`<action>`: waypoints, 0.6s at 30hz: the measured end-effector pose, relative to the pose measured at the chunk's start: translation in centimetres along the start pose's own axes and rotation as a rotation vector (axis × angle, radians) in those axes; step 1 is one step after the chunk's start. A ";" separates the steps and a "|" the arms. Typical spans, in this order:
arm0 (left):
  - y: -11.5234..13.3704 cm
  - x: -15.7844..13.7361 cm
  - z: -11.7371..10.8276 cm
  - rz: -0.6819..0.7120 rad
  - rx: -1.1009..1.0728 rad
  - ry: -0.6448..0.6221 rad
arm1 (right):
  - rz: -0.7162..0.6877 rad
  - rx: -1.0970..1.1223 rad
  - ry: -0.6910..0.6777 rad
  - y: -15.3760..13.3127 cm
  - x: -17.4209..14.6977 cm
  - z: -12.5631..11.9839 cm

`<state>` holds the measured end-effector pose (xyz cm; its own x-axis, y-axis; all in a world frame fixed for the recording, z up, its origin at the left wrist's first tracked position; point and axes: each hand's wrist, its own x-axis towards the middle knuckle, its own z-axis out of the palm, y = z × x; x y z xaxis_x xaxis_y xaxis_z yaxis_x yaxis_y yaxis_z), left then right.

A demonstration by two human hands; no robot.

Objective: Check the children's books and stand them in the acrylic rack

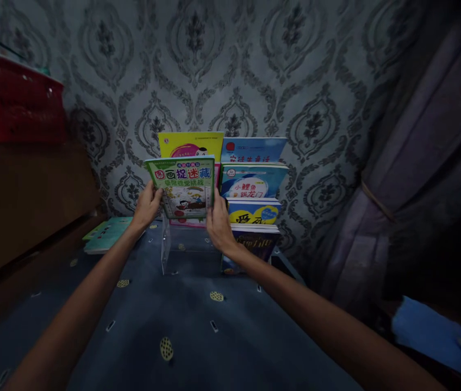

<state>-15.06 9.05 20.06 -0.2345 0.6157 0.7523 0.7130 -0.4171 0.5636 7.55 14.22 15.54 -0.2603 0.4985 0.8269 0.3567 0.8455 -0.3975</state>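
Between my two hands is a green-bordered picture book (185,190), its cover facing me. My left hand (148,205) grips its left edge, while my right hand (218,221) grips its lower right edge. The book is held at the left half of a clear stepped display rack (166,250), in front of a yellow book (189,142) and a partly hidden pink one. Upright in the right half stand a light blue book (253,147), a teal-blue book (273,176), a blue-and-yellow book (271,212) and a dark purple book (261,244).
Several flat books (110,234) lie on the left of the dark blue patterned cloth (189,326). A red container (14,98) sits on a brown box (30,201) at far left. A tied curtain (361,233) hangs right; a blue item (434,331) lies lower right.
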 end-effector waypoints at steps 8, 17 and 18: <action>1.4 0.2 1.1 -0.036 0.324 -0.023 | 0.062 -0.022 -0.078 1.0 -2.3 1.1; 3.0 -0.5 1.9 -0.075 0.586 -0.026 | 0.058 -0.059 -0.133 1.1 -3.2 1.4; 3.0 -0.5 1.9 -0.083 0.596 -0.033 | 0.061 -0.067 -0.131 1.1 -3.1 1.3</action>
<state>-11.52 8.74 20.71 -0.2916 0.6545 0.6975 0.9429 0.0739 0.3247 7.56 13.84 11.99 -0.3496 0.5731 0.7412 0.4332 0.8003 -0.4145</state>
